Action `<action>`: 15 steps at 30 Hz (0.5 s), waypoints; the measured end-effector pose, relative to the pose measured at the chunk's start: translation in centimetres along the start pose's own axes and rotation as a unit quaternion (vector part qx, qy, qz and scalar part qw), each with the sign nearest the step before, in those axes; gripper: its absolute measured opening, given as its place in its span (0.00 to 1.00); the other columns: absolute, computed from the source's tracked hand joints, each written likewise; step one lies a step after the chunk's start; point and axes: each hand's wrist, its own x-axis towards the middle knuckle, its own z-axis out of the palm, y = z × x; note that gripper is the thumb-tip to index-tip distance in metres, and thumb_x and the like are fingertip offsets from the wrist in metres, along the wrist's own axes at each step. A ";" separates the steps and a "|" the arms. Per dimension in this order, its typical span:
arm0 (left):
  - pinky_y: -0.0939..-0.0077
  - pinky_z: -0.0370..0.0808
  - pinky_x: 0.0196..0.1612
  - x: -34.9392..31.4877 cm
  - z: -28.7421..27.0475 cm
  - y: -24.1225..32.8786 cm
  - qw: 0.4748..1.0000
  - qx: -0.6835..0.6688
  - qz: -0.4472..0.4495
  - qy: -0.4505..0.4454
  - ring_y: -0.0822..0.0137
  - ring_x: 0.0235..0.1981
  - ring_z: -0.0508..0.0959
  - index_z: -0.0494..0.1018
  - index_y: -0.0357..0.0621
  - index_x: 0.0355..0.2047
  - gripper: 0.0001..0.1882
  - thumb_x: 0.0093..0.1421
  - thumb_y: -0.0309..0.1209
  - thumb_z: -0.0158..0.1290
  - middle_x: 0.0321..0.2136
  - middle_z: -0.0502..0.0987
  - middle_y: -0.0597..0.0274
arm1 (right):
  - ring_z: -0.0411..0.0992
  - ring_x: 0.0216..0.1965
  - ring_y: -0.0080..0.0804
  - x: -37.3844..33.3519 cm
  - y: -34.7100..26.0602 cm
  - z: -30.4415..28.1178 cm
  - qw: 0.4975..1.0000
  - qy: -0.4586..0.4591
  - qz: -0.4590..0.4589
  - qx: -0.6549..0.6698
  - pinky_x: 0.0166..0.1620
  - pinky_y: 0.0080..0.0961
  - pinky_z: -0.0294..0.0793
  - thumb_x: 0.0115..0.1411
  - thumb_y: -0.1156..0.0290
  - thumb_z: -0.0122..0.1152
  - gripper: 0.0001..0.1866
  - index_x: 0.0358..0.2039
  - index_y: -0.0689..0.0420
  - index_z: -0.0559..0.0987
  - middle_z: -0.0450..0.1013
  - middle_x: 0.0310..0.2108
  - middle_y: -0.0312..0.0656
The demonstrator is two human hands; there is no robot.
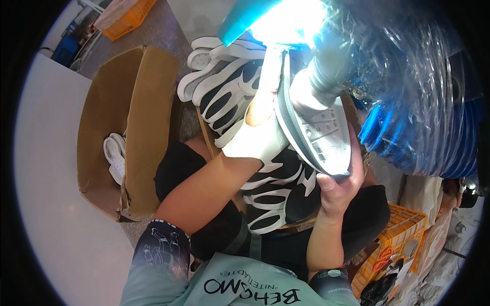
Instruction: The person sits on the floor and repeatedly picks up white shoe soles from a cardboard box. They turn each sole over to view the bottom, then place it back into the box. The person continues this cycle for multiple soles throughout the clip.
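Head view: white-and-dark shoe sole (pixel 332 150) held tilted between both hands, open side toward pale cylindrical machine part (pixel 329 74). Right hand (pixel 345 184) pinches sole's near end, thumb on near side, fingers along right edge. Left hand (pixel 258 135), white-covered, lies against sole's left side; glare hides fingertips, cannot tell how tightly they close. Black-and-white soles (pixel 227 97) stacked beyond and below left hand. Cardboard box (pixel 149 132) well left of hands; ridged blue hose (pixel 398 135) right of right hand; orange crate (pixel 408 220) lower right of it.
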 end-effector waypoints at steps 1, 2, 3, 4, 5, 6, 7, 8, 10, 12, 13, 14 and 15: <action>0.73 0.79 0.43 0.2 0.3 0.1 1.000 0.006 0.001 0.002 0.65 0.40 0.79 0.69 0.40 0.53 0.15 0.68 0.31 0.48 0.42 0.78 0.58 | 0.72 0.48 0.29 0.0 0.0 0.1 1.000 0.002 0.008 0.003 0.53 0.25 0.72 0.44 0.65 0.82 0.47 0.60 0.71 0.66 0.72 0.49 0.43; 0.73 0.79 0.43 0.3 0.6 0.2 1.000 0.014 0.004 0.006 0.65 0.39 0.79 0.70 0.41 0.53 0.15 0.68 0.32 0.47 0.42 0.78 0.58 | 0.72 0.50 0.31 0.2 0.0 0.1 1.000 0.004 0.013 -0.011 0.54 0.26 0.71 0.44 0.62 0.81 0.48 0.60 0.72 0.65 0.72 0.51 0.44; 0.72 0.78 0.43 0.5 1.0 0.4 1.000 0.020 0.006 0.010 0.65 0.39 0.79 0.70 0.41 0.52 0.15 0.68 0.34 0.47 0.41 0.77 0.58 | 0.71 0.51 0.33 0.3 0.1 0.3 1.000 0.007 0.018 -0.025 0.56 0.28 0.70 0.44 0.58 0.81 0.50 0.61 0.72 0.65 0.71 0.52 0.46; 0.71 0.78 0.43 0.6 1.5 0.5 1.000 0.024 0.005 0.013 0.65 0.39 0.79 0.70 0.42 0.52 0.15 0.69 0.35 0.47 0.41 0.77 0.58 | 0.71 0.54 0.36 0.6 0.1 0.5 0.998 0.010 0.020 -0.055 0.59 0.31 0.68 0.45 0.52 0.79 0.54 0.62 0.74 0.63 0.70 0.54 0.50; 0.71 0.78 0.43 0.7 1.9 0.7 0.999 0.031 0.009 0.020 0.64 0.39 0.78 0.70 0.42 0.52 0.16 0.69 0.36 0.46 0.40 0.77 0.58 | 0.70 0.56 0.38 1.0 0.3 0.7 0.997 0.013 0.025 -0.067 0.61 0.32 0.67 0.45 0.49 0.78 0.55 0.62 0.75 0.63 0.70 0.56 0.52; 0.70 0.78 0.43 0.9 2.3 0.9 0.999 0.036 0.009 0.027 0.64 0.39 0.78 0.70 0.42 0.51 0.16 0.69 0.37 0.46 0.40 0.77 0.58 | 0.70 0.57 0.39 1.4 0.4 1.0 0.997 0.007 0.016 -0.080 0.62 0.34 0.65 0.46 0.47 0.78 0.56 0.63 0.76 0.62 0.69 0.57 0.54; 0.70 0.77 0.43 1.1 2.6 1.1 0.999 0.039 0.010 0.035 0.64 0.38 0.78 0.71 0.43 0.51 0.16 0.69 0.39 0.45 0.40 0.77 0.58 | 0.70 0.57 0.39 1.8 0.6 1.3 0.997 0.002 0.010 -0.074 0.62 0.34 0.65 0.47 0.48 0.77 0.55 0.63 0.76 0.62 0.70 0.57 0.53; 0.69 0.77 0.43 1.5 2.7 1.4 0.998 0.044 0.012 0.046 0.63 0.38 0.78 0.71 0.43 0.50 0.17 0.69 0.40 0.45 0.39 0.77 0.58 | 0.70 0.56 0.38 2.4 0.8 1.7 0.998 -0.007 0.004 -0.054 0.62 0.33 0.66 0.47 0.51 0.78 0.53 0.62 0.75 0.63 0.70 0.56 0.52; 0.68 0.76 0.43 2.1 2.3 1.9 0.989 0.096 0.047 0.099 0.63 0.38 0.77 0.71 0.44 0.49 0.18 0.69 0.42 0.44 0.38 0.77 0.58 | 0.71 0.54 0.36 3.5 1.4 2.4 1.000 -0.030 -0.006 -0.001 0.61 0.32 0.66 0.48 0.60 0.78 0.47 0.61 0.72 0.65 0.70 0.55 0.48; 0.67 0.76 0.43 3.3 1.2 2.9 0.995 0.054 0.017 0.081 0.62 0.37 0.77 0.72 0.44 0.48 0.19 0.70 0.45 0.43 0.38 0.76 0.58 | 0.71 0.52 0.33 4.3 2.4 2.8 0.996 -0.052 -0.008 0.068 0.59 0.31 0.68 0.48 0.70 0.79 0.41 0.59 0.69 0.67 0.71 0.53 0.44; 0.64 0.75 0.50 4.0 0.4 4.4 0.991 -0.040 -0.059 -0.114 0.60 0.44 0.76 0.71 0.43 0.52 0.21 0.70 0.46 0.43 0.45 0.76 0.55 | 0.70 0.53 0.33 4.5 3.0 2.8 0.996 -0.073 0.004 0.059 0.60 0.32 0.67 0.48 0.71 0.79 0.41 0.59 0.68 0.67 0.71 0.53 0.43; 0.63 0.74 0.54 4.0 -0.5 5.6 0.964 -0.070 -0.090 -0.239 0.59 0.47 0.77 0.70 0.42 0.54 0.22 0.70 0.45 0.42 0.47 0.76 0.53 | 0.69 0.57 0.33 4.4 3.6 2.4 0.994 -0.094 0.059 0.007 0.61 0.33 0.67 0.50 0.73 0.76 0.39 0.60 0.67 0.66 0.69 0.56 0.43; 0.62 0.73 0.58 3.9 -1.3 6.8 0.949 -0.049 -0.087 -0.299 0.58 0.51 0.77 0.70 0.41 0.55 0.23 0.71 0.44 0.41 0.50 0.77 0.51 | 0.68 0.58 0.34 4.1 4.7 2.1 0.991 -0.100 0.083 -0.009 0.61 0.33 0.67 0.50 0.74 0.75 0.39 0.60 0.66 0.67 0.68 0.57 0.44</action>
